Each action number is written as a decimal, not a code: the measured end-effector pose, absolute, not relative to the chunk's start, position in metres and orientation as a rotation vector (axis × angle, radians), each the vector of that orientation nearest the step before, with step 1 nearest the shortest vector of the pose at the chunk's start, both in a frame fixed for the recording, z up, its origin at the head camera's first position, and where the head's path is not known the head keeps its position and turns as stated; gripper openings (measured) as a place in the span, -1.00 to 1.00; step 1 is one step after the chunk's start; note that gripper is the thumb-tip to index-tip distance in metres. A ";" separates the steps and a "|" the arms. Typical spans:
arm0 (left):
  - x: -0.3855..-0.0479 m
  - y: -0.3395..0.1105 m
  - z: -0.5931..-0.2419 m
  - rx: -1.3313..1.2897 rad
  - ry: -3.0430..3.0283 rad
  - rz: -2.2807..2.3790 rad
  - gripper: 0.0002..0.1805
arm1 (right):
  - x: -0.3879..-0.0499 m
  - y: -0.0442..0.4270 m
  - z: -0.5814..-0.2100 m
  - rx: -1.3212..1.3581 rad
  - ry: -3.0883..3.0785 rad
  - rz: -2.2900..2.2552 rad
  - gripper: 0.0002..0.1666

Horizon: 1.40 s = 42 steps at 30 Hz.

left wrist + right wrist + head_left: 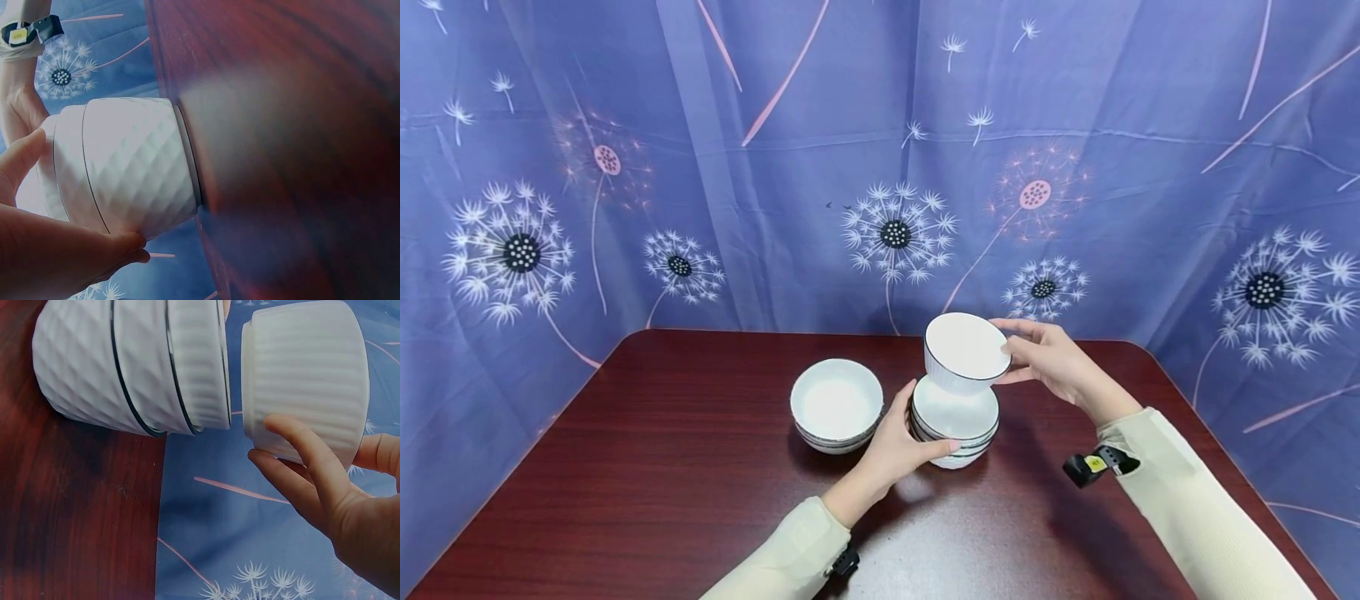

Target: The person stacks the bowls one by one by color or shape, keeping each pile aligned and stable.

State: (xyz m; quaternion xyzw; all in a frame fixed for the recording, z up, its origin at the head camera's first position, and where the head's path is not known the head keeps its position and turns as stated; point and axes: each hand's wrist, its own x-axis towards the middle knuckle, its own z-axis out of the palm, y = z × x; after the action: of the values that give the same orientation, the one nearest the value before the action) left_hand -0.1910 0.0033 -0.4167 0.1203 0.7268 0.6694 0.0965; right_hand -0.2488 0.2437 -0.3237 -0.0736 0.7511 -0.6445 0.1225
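My right hand point(1056, 362) pinches a white bowl point(967, 348) with a dark rim and ribbed sides, thumb at the rim and fingers along the outside. It is held tilted above a stack of white bowls point(957, 410); in the right wrist view a narrow gap parts the held ribbed bowl point(306, 375) from the stack point(140, 365). Around that stack, my left hand point(895, 450) curls its thumb and fingers from the left. The left wrist view shows a diamond-textured bowl point(134, 162) at its base; the stack hides part of the fingers.
Left of the gripped stack stands another stack of white bowls point(837, 402). Both are on a dark red wooden table point(700, 475). Behind its far edge hangs a blue curtain point(805, 225) with dandelion prints. Each wrist wears a black strapped device.
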 end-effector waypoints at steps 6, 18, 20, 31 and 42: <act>-0.190 0.003 -0.416 0.349 2.140 1.991 0.14 | -0.242 0.245 -0.327 -0.239 2.186 -1.875 -0.37; -0.190 0.003 -0.417 0.361 2.151 1.998 0.16 | -0.231 0.247 -0.329 -0.302 2.160 -1.870 -0.36; -0.190 0.003 -0.416 0.360 2.155 1.993 0.16 | -0.231 0.247 -0.331 -0.313 2.160 -1.868 -0.36; -0.191 0.004 -0.417 0.376 2.152 2.003 0.15 | -0.226 0.245 -0.331 -0.332 2.170 -1.857 -0.36; -0.191 0.005 -0.415 0.361 2.195 1.967 0.13 | -0.223 0.236 -0.331 -0.300 2.190 -1.822 -0.37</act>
State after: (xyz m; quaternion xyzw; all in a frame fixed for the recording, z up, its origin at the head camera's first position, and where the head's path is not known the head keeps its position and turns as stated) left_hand -0.1910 0.0051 -0.4145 0.1212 0.7365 0.6599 0.0859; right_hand -0.2229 0.2357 -0.3313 -0.1037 0.7571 -0.6301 0.1381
